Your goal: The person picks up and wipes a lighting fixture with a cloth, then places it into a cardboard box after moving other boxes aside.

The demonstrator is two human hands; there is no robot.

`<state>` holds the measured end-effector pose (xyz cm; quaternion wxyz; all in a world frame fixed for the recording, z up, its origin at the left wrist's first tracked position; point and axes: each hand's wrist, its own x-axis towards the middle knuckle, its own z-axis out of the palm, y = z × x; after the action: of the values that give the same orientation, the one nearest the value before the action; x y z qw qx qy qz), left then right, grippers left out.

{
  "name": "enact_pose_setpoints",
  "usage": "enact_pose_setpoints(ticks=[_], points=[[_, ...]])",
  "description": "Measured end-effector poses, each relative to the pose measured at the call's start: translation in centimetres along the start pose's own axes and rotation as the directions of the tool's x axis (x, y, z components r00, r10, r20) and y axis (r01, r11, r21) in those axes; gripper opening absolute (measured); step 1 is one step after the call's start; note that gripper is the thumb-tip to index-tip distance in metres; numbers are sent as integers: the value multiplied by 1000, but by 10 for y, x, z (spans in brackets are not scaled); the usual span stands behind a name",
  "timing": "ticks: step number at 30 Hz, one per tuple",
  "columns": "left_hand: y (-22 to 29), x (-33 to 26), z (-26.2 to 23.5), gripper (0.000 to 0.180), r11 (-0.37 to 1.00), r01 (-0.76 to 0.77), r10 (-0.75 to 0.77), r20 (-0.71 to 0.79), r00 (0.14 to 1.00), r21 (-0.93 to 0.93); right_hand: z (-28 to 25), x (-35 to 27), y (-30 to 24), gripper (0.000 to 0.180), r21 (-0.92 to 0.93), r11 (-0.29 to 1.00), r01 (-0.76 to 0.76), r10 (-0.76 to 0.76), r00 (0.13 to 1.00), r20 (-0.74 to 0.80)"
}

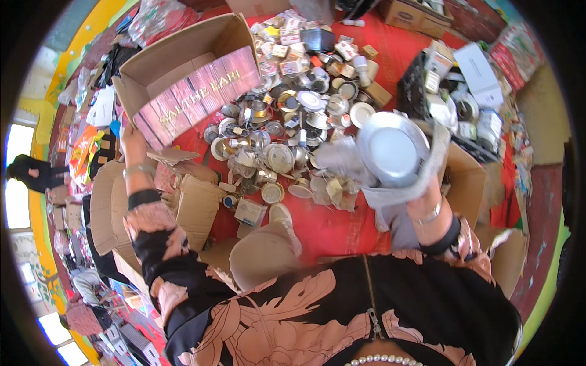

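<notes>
At the upper left, my left hand (131,143) grips the near corner of an open cardboard box (177,67), which is tilted above the floor. One side of this box is pink with a wood-plank print, and its visible inside is bare. My right hand (426,198) holds up a round light fixture (394,149) with a silvery rim and a pale face; its fingers are mostly hidden. Pale foam-like wrapping (436,152) hangs around the fixture. Between my hands, a heap of lamp fittings (281,155) and small cartons lies on a red floor covering (342,235).
To the right, a dark bag (415,85) is crammed with boxes and fittings. Open cartons (198,204) stand close to my left arm, and another carton (467,177) is beside my right arm. Other people (85,314) are at the far left among piled goods.
</notes>
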<state>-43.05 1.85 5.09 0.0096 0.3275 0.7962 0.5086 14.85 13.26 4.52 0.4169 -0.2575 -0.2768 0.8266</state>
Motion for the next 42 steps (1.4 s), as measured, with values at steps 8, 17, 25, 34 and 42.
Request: enact_pose_setpoints(ticks=[8, 17, 25, 34, 42], points=[[85, -215, 18, 53, 985, -165, 157, 127, 980, 57, 27, -12, -24, 37, 213, 977, 14, -91, 929, 358], [124, -285, 40, 58, 926, -315, 184, 477, 860, 210, 50, -4, 29, 36, -721, 692, 2, 4, 1000, 6], [117, -262, 51, 58, 908, -281, 120, 451, 885, 310, 40, 52, 115, 44, -997, 63, 44, -60, 997, 40], [94, -250, 38, 52, 968, -236, 181, 416, 891, 86, 70, 29, 106, 51, -872, -154, 465, 300, 863, 407], [95, -249, 30, 50, 965, -195, 108, 416, 903, 173, 55, 65, 109, 31, -985, 5, 173, 39, 984, 173]])
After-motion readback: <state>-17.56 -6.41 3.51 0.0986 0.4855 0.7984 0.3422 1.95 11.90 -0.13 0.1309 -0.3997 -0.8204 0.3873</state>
